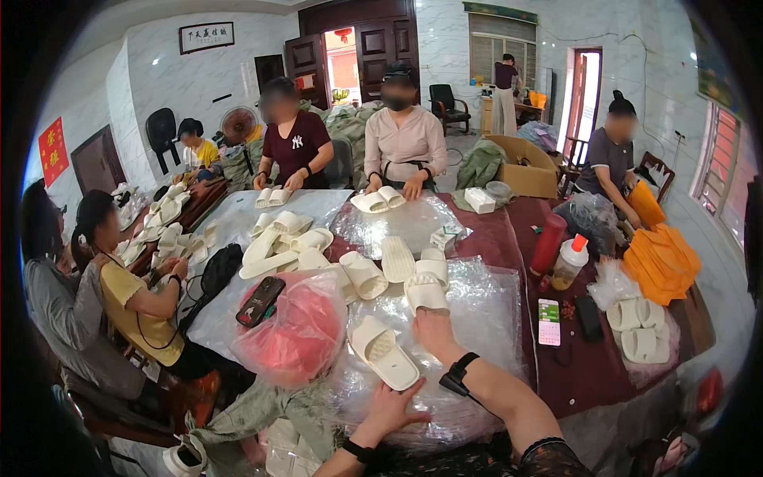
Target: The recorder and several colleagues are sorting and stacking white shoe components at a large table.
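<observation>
Head view, taken from left to right: at the far left a pink plastic bag (300,334) bulges on the table (588,374), a dark phone (260,301) lying on top of it; what fills the bag cannot be made out. Just right of it the left hand (395,408) rests flat with fingers spread, holding nothing, its fingertips touching the near end of a cream slipper (383,351) that lies sole-up on clear plastic bags (485,318). Next, the right hand (435,327), a black watch on its wrist, reaches forward; its fingers curl around the heel of a second cream slipper (426,292) and grip it. Beyond both hands more cream slippers (294,242) lie loose in a heap on the plastic. Further right stand a red bottle (548,243) and a clear bottle with an orange cap (569,263) holding yellowish liquid. At the far right, two pairs of slippers sit inside a clear bag (640,330), near a stack of orange bags (660,262). An open cardboard box (524,167) sits behind, contents unclear.
</observation>
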`<control>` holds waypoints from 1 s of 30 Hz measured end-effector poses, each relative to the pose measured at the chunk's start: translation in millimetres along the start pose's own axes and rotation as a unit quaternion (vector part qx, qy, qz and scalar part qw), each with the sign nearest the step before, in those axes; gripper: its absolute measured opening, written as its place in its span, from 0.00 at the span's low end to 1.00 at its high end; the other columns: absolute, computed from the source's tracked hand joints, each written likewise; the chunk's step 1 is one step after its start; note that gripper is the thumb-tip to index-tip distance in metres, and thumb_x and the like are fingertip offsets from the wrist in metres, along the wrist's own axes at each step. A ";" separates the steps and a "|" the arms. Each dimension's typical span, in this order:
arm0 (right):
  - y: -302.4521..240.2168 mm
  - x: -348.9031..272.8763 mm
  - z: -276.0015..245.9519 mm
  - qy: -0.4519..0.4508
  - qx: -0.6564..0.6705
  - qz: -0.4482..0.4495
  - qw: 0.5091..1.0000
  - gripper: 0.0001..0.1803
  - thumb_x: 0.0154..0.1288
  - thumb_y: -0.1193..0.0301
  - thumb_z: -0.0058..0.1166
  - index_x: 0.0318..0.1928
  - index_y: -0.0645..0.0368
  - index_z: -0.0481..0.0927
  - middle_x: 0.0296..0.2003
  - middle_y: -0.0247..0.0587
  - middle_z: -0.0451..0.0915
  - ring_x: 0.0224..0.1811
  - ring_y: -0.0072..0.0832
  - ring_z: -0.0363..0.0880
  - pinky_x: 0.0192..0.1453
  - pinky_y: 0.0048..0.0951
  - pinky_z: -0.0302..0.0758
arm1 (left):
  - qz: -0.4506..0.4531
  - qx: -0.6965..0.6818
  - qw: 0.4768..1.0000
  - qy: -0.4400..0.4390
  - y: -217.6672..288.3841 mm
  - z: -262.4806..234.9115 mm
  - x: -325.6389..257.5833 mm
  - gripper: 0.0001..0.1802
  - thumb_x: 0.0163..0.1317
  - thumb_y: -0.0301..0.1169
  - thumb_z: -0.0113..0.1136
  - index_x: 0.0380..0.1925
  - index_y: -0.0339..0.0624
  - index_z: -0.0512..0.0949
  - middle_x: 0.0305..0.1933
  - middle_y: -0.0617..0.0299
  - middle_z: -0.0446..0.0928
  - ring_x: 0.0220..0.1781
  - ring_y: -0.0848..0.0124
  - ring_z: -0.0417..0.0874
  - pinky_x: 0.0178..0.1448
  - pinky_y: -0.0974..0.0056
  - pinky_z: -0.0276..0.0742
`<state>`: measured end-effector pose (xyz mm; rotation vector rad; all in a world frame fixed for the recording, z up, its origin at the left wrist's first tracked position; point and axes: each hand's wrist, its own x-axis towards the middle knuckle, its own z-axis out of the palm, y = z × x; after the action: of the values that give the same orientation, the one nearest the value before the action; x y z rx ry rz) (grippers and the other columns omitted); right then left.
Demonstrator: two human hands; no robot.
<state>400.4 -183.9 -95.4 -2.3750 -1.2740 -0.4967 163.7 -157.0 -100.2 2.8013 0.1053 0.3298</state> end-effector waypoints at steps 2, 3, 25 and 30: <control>-22.9 -0.8 -15.6 -0.025 0.028 0.000 0.999 0.11 0.66 0.64 0.51 0.36 0.60 0.76 0.28 0.47 0.82 0.28 0.45 0.83 0.32 0.45 0.79 | -0.001 0.005 1.000 0.016 -2.5 1.4 -3.6 0.51 0.47 0.71 0.62 0.69 0.60 0.68 0.67 0.49 0.72 0.71 0.46 0.64 0.75 0.45 0.54; -31.2 -4.4 -23.5 -0.046 0.052 0.008 0.998 0.11 0.67 0.65 0.50 0.36 0.61 0.76 0.28 0.47 0.82 0.29 0.47 0.83 0.33 0.45 0.78 | -0.003 -0.010 1.000 0.011 -2.4 0.5 -2.8 0.50 0.47 0.70 0.63 0.69 0.59 0.69 0.68 0.49 0.71 0.73 0.47 0.63 0.76 0.44 0.52; -49.7 -6.8 -49.0 0.022 0.106 0.007 0.994 0.23 0.69 0.56 0.52 0.23 0.61 0.80 0.21 0.52 0.80 0.22 0.49 0.81 0.30 0.47 0.76 | -0.036 -0.001 0.998 -0.052 -1.8 4.0 -4.1 0.53 0.49 0.71 0.61 0.72 0.59 0.63 0.73 0.46 0.63 0.78 0.44 0.52 0.79 0.43 0.43; -41.2 -47.4 -102.2 0.044 0.108 0.104 0.988 0.24 0.69 0.56 0.53 0.21 0.62 0.78 0.19 0.52 0.78 0.23 0.51 0.79 0.29 0.48 0.74 | -0.053 0.050 0.988 -0.138 3.0 -3.0 7.8 0.57 0.48 0.72 0.59 0.73 0.50 0.61 0.77 0.44 0.55 0.80 0.40 0.43 0.78 0.40 0.43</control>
<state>328.7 -247.6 -23.3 -2.2438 -0.9746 -0.3747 170.7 -158.0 -94.8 2.8930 0.2098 -0.0931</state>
